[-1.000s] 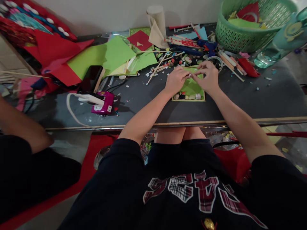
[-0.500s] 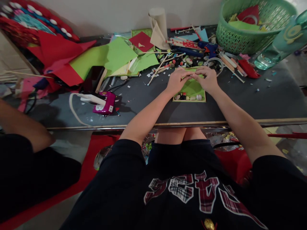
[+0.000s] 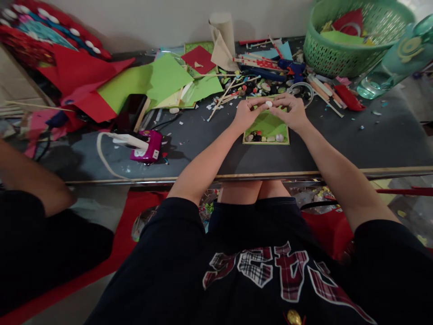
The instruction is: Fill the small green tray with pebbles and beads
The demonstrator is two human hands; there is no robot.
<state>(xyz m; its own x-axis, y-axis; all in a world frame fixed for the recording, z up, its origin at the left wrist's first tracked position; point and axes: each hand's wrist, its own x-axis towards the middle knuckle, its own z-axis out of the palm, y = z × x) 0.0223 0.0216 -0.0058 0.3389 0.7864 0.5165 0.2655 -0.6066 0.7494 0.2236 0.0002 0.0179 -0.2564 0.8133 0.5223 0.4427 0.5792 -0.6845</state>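
Head view. Small white piece (image 3: pixel 269 104) sits above the far part of the green panel (image 3: pixel 270 123), between the two hands. Left hand (image 3: pixel 246 115): thumb and finger pinch its left side. Right hand (image 3: pixel 293 112): same pinch on its right side. Any contact with the panel is hidden.

Material unclear; rounded outline, perhaps a pebble. Judged light, stiff, hard to crush; a smooth face could slip or spin under a fingertip. Best hold: opposite edges, light pressure, both broad faces free.

Panel lies flat on the bench (image 3: pixel 203 140), a row of stones (image 3: pixel 264 138) along its near edge. Judged thin and light; whether those stones are fixed, cannot tell. Take it by the side rims, level, clear of the row. Loose stones (image 3: pixel 265 84) lie just beyond.
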